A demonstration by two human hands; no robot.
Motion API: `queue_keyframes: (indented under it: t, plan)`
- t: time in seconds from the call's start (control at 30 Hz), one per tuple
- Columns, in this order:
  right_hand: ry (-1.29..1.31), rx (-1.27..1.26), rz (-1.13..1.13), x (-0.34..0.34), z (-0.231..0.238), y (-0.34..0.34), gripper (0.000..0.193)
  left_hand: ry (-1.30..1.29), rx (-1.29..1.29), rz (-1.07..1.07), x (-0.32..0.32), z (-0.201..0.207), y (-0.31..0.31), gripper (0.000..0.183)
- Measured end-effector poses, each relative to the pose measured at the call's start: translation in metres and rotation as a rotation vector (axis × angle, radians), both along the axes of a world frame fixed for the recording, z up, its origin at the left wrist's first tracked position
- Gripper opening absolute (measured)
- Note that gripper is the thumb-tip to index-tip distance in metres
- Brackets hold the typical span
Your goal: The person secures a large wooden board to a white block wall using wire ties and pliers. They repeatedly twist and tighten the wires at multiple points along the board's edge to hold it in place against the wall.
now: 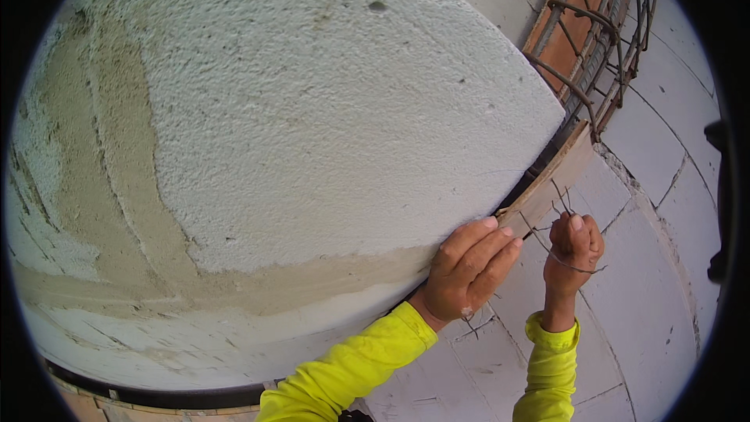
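Scratches from loose ends of the thin wire point(591, 271) a likely hazard for the left hand point(473, 270), given a slip or sudden tug by the right hand point(576, 242); perhaps also a shift of the wooden board point(564, 162) under a hard pull. Right fingers curled tight, apparently clamped on wire; left fingers extended, close together, tips near the board's edge, firm contact hard to tell. Wire around the right hand, beside the pale block point(351, 125). Looks dark, slender, kinked, with stray ends.
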State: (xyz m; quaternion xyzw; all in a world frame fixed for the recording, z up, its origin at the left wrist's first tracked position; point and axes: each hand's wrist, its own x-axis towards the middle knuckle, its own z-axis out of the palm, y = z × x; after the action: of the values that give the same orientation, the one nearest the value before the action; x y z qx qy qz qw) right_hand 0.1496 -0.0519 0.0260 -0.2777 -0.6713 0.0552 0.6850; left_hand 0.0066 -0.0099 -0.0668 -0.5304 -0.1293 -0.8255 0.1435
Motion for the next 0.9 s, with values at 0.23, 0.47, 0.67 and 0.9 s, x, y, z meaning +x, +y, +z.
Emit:
queue_keyframes:
  t: [0.23,0.47,0.67,0.9]
  plan:
    - [-0.174,0.096,-0.252,0.002,-0.022,0.004,0.039,-0.046,-0.156,0.353,0.019,0.026,-0.005,0.039]
    - [-0.299,0.369,-0.391,-0.017,-0.042,0.028,0.026,-0.02,-0.118,0.383,0.019,0.047,-0.006,0.03]
    - [-0.475,0.44,-0.392,-0.006,-0.027,0.003,0.024,0.005,-0.092,0.43,0.017,0.06,-0.001,0.039]
    - [-0.83,0.345,-0.264,0.007,0.011,-0.025,0.02,0.114,-0.039,0.519,0.009,0.066,0.006,0.033]
